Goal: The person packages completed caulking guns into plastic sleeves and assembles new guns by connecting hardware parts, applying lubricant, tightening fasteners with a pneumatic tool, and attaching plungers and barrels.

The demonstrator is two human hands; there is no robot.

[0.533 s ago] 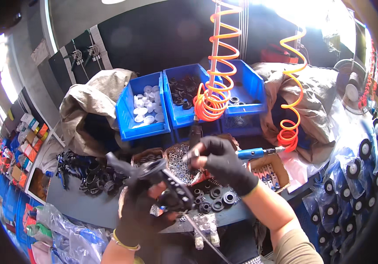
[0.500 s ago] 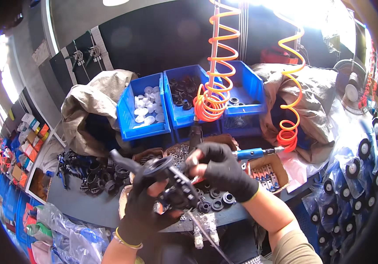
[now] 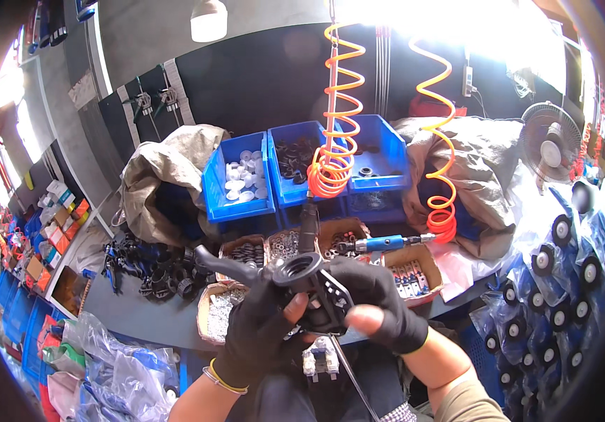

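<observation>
Just below the middle of the frame, both gloved hands close around a black brake-lever assembly (image 3: 302, 281), held up in the air above the bench (image 3: 154, 316). The left hand (image 3: 260, 330) wraps its fingers about the lower body of the piece, clamped on it from the left and underneath. The right hand (image 3: 376, 309) grips it from the right, its bare thumb tip pressing toward the body. A round clamp ring sits at the top of the part, and a long lever arm juts toward the left of the frame. A thin cable (image 3: 355, 380) trails down from it toward the lower edge.

The piece looks like rigid metal or hard plastic, fairly light, with nothing soft or brittle about it. The lever arm probably pivots, so the body and ring make the steadier hold; the gloves should keep it from slipping.

Behind the hands, small cardboard boxes (image 3: 246, 253) of washers and screws sit in the centre, and a blue pneumatic screwdriver (image 3: 387, 243) lies across 1 of them. Further up stand 3 blue bins (image 3: 239, 190), with 2 orange coiled air hoses (image 3: 334, 141) hanging over them. A heap of black parts (image 3: 154, 264) lies at the left, and a small fan (image 3: 550, 144) stands at the upper right.
</observation>
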